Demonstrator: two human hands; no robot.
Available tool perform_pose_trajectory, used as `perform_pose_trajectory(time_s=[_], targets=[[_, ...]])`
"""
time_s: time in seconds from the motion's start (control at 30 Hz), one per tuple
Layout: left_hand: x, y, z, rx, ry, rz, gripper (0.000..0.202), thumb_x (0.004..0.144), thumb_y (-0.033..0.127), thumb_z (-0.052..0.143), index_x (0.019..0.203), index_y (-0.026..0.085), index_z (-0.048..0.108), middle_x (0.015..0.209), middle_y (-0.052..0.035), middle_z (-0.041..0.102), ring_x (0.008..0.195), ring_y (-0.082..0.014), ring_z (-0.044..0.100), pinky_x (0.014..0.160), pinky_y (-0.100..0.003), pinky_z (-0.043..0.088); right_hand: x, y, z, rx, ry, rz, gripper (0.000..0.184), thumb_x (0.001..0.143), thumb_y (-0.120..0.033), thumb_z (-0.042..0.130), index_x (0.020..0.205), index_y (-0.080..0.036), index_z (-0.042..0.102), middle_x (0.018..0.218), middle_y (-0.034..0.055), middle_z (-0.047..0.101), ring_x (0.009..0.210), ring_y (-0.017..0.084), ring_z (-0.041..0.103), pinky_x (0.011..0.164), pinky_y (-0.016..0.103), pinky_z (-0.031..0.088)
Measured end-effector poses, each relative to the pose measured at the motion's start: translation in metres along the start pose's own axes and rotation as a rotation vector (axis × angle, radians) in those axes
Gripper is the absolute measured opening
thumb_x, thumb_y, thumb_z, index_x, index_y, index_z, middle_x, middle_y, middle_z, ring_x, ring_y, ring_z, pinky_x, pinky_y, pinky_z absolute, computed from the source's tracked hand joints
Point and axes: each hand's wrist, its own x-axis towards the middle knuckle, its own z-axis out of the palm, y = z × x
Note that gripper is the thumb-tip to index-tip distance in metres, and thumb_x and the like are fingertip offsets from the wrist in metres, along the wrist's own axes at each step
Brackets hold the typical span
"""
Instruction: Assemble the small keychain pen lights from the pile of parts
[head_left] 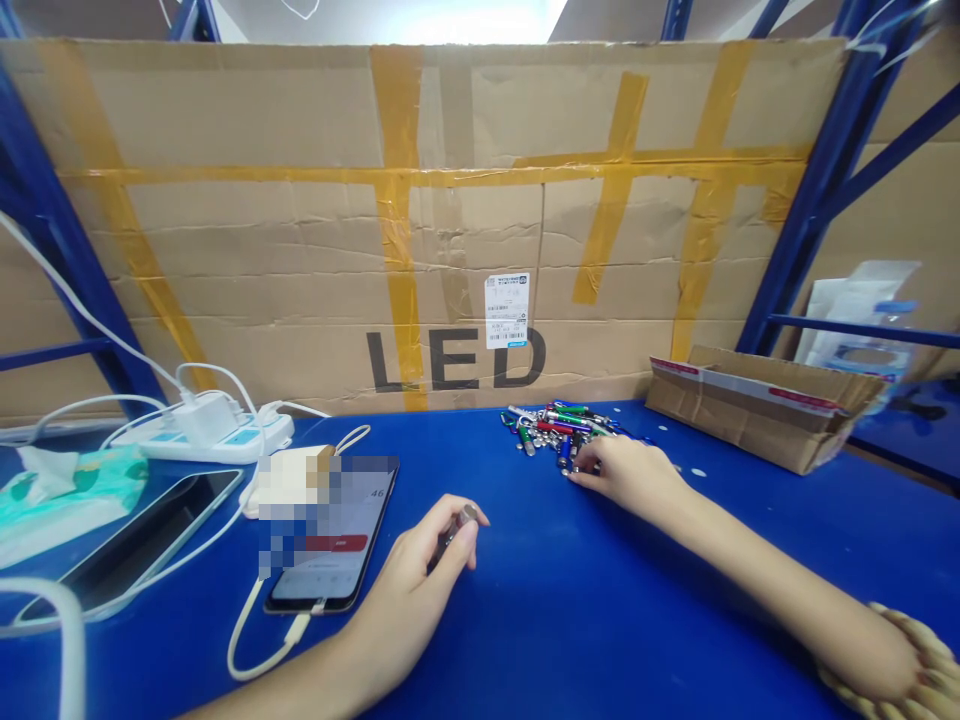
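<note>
My left hand is closed around a small dark metal tube, like a keychain flashlight body, and its round silvery end pokes up between thumb and fingers. To the right and farther back lies a loose pile of small coloured metal tubes with clips, in green, red, blue and silver, that look like keychain flashlights. At the near right edge of this pile is my right hand, fingers curled and thumb and fingertips pinched low by the tabletop. What they hold is too small to make out; a blue tube lies beside the fingertips.
A phone with a lit screen and plugged-in cable lies left of my left hand, partly blurred out. Behind it are a second phone, a tissue pack and a power strip. An open cardboard tray stands back right; a large carton walls off the back.
</note>
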Motion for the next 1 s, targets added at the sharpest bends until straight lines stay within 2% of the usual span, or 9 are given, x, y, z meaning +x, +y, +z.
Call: perform_pose_trajectory(time_s=[0.17, 0.27, 0.33, 0.43, 0.57, 0.67, 0.77, 1.0], targets=[[0.0, 0.0, 0.0, -0.001, 0.002, 0.003, 0.025, 0.091, 0.039, 0.034, 0.093, 0.022, 0.052, 0.072, 0.0019, 0.048, 0.071, -0.0148, 0.046, 0.067, -0.025, 0.035, 0.002, -0.003, 0.0, 0.046, 0.046, 0.029, 0.009, 0.073, -0.027, 0.062, 0.078, -0.023, 0.067, 0.078, 0.0009, 0.07, 0.073, 0.02, 0.065, 0.054, 0.025, 0.041], [0.0, 0.0, 0.0, -0.001, 0.001, 0.008, 0.025, 0.091, 0.039, 0.034, 0.094, 0.022, 0.052, 0.071, 0.0023, 0.048, 0.071, -0.0145, 0.046, 0.067, -0.024, 0.035, 0.002, -0.006, -0.001, 0.101, 0.079, 0.024, 0.005, 0.07, -0.024, 0.062, 0.073, -0.021, 0.064, 0.073, -0.0001, 0.069, 0.07, 0.018, 0.064, 0.055, 0.024, 0.043], [-0.001, 0.0, 0.0, 0.003, 0.001, 0.011, 0.025, 0.091, 0.04, 0.035, 0.094, 0.022, 0.052, 0.071, 0.0025, 0.048, 0.071, -0.0144, 0.047, 0.066, -0.024, 0.035, 0.001, -0.009, -0.002, 0.228, 0.128, -0.038, 0.002, 0.068, -0.019, 0.062, 0.068, -0.019, 0.06, 0.07, -0.001, 0.068, 0.066, 0.015, 0.063, 0.057, 0.023, 0.044], [0.0, 0.0, 0.001, 0.02, 0.004, 0.019, 0.025, 0.091, 0.04, 0.035, 0.093, 0.022, 0.053, 0.071, 0.0024, 0.049, 0.07, -0.0145, 0.047, 0.066, -0.023, 0.036, -0.003, -0.018, -0.002, 0.483, 0.21, -0.186, 0.008, 0.066, -0.014, 0.061, 0.064, -0.018, 0.055, 0.065, -0.0014, 0.066, 0.058, 0.013, 0.061, 0.055, 0.022, 0.046], [0.0, 0.001, 0.001, 0.05, -0.007, 0.02, 0.025, 0.091, 0.039, 0.035, 0.094, 0.022, 0.054, 0.071, 0.0026, 0.049, 0.07, -0.0143, 0.048, 0.066, -0.023, 0.037, -0.011, -0.032, -0.002, 0.684, 0.2, -0.376, 0.005, 0.073, -0.021, 0.062, 0.073, -0.016, 0.061, 0.065, 0.0003, 0.067, 0.057, 0.012, 0.062, 0.052, 0.022, 0.049], [-0.001, 0.002, 0.0, 0.065, -0.014, 0.032, 0.024, 0.091, 0.038, 0.037, 0.093, 0.022, 0.054, 0.074, 0.0023, 0.052, 0.072, -0.0143, 0.048, 0.067, -0.022, 0.037, -0.017, -0.04, -0.002, 0.727, 0.187, -0.501, 0.012, 0.078, -0.026, 0.061, 0.082, -0.016, 0.065, 0.072, 0.0026, 0.069, 0.062, 0.012, 0.063, 0.053, 0.022, 0.05], [-0.002, 0.003, 0.0, 0.074, -0.021, 0.06, 0.022, 0.09, 0.036, 0.039, 0.09, 0.021, 0.055, 0.081, 0.0018, 0.056, 0.076, -0.0145, 0.05, 0.071, -0.022, 0.038, -0.021, -0.045, -0.003, 0.747, 0.209, -0.567, 0.015, 0.082, -0.027, 0.06, 0.088, -0.017, 0.068, 0.076, 0.0038, 0.068, 0.067, 0.012, 0.062, 0.056, 0.023, 0.05], [0.0, 0.001, 0.001, 0.088, -0.054, 0.066, 0.021, 0.089, 0.035, 0.042, 0.09, 0.02, 0.057, 0.085, 0.0014, 0.061, 0.077, -0.0149, 0.052, 0.07, -0.021, 0.039, -0.029, -0.055, -0.004, 0.857, 0.224, -0.698, 0.02, 0.087, -0.019, 0.052, 0.098, -0.021, 0.069, 0.083, 0.005, 0.064, 0.075, 0.013, 0.061, 0.066, 0.026, 0.051]])
